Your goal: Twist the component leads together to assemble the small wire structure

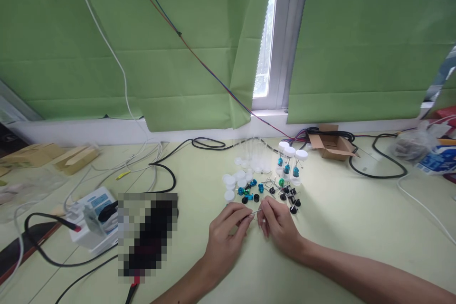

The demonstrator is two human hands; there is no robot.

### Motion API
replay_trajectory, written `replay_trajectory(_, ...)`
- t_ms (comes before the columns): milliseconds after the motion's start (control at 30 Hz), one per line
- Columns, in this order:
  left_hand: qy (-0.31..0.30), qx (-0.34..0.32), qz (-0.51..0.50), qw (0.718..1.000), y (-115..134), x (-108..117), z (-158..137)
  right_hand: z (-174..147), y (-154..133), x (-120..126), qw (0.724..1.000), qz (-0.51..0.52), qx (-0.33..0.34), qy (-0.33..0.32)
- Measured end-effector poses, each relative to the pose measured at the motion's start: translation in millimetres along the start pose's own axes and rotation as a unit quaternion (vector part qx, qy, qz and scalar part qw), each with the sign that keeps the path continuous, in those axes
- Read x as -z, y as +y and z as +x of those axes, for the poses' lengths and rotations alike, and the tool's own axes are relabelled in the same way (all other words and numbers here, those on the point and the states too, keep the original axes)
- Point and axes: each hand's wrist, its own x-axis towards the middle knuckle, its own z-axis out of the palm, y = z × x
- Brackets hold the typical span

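My left hand (227, 230) pinches one end of a thin metal rod (256, 212) just above the table. At the rod's other end, the fingers of my right hand (280, 223) are closed; the fingertips hide exactly how they grip it. Right behind my hands lie small blue fittings (261, 188), a green fitting (281, 182) and several black round caps with metal pins (293, 209). White round lids (230, 195) are grouped to the left of these. Three clear tubes with white caps (301, 155) stand upright behind, each with a blue part inside.
More clear tubes (258, 154) stand near the wall. An open cardboard box (333, 145) sits at the back right beside coiled black cable (377, 175). On the left are a white power strip (94, 218), a pixelated dark object (149, 237) and loose cables.
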Motion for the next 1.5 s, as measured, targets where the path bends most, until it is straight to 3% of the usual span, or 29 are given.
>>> replay_trajectory(233,-0.004,-0.001,0.001,1.000,2.0,0.1,1.0,0.4,0.2,0.1,1.000,-0.008,-0.001,-0.002)
replay_trajectory(533,0.026,0.131,-0.114,0.984,2.6,-2.7,5.9,0.8,-0.6,-0.6,1.000,0.024,-0.007,-0.003)
replay_trajectory(700,0.044,0.167,-0.172,0.970,2.2,-2.9,11.3,0.6,1.9,-0.1,0.999,0.031,0.002,0.009)
replay_trajectory(1133,0.035,0.176,-0.189,0.965,0.0,-4.5,10.0,2.3,7.9,0.2,0.999,0.040,0.000,0.019)
replay_trajectory(1500,0.036,0.146,-0.133,0.980,-2.2,-3.9,7.0,2.4,0.4,1.0,0.998,0.039,-0.044,-0.001)
